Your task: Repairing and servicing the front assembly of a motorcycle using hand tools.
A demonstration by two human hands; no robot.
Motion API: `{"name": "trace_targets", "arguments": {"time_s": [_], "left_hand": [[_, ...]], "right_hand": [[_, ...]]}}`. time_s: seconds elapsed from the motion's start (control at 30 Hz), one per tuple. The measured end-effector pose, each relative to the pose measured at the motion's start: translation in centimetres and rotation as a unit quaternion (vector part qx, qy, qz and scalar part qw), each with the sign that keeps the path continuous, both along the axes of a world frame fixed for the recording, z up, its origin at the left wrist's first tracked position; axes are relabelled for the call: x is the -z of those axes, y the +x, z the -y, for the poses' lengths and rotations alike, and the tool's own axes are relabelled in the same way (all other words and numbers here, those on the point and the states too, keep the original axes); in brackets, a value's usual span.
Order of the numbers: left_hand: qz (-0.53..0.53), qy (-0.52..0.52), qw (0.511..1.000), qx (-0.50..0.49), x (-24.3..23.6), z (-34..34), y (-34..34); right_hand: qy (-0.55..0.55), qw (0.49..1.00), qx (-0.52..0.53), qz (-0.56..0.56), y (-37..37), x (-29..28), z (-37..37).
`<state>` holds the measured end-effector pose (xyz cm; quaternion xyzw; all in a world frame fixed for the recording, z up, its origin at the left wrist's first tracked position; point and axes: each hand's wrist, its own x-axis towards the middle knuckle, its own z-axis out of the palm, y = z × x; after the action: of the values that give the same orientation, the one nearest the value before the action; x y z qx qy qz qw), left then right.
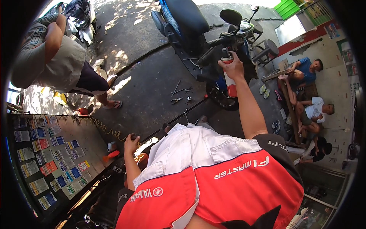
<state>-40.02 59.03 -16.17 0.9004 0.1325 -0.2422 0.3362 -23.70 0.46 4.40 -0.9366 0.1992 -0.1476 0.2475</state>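
My right hand (233, 68) is wrapped round a red and white spray can (228, 82), its fingers near the top. The can is beside the front end and handlebar (217, 41) of a blue and black scooter (187, 23). My left hand (132, 145) is low on the left, closed round a dark fitting at the end of a yellow coiled air hose (100, 125). The fitting's exact shape is too small to tell. On the dark floor between the hands lie pliers (176, 100) and several thin hand tools.
A slanted board (76, 152) with many coloured packets stands at left, an orange bottle (110, 155) by its edge. A person (61, 61) stands at far left near a parked motorbike (80, 19). Stools (267, 51) and several seated people (310, 70) are at right.
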Motion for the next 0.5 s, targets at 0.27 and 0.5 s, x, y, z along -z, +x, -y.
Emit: {"name": "trace_targets", "arguments": {"time_s": [0.27,0.5], "left_hand": [[-0.011,-0.017,1.0,-0.006,-0.1,0.0,0.3],[-0.003,-0.015,1.0,0.0,0.0,1.6,0.1]], "right_hand": [[-0.028,0.999,-0.007,-0.028,-0.5,0.3,0.5],[0.005,0.997,-0.078,0.015,-4.7,1.7,-1.1]]}}
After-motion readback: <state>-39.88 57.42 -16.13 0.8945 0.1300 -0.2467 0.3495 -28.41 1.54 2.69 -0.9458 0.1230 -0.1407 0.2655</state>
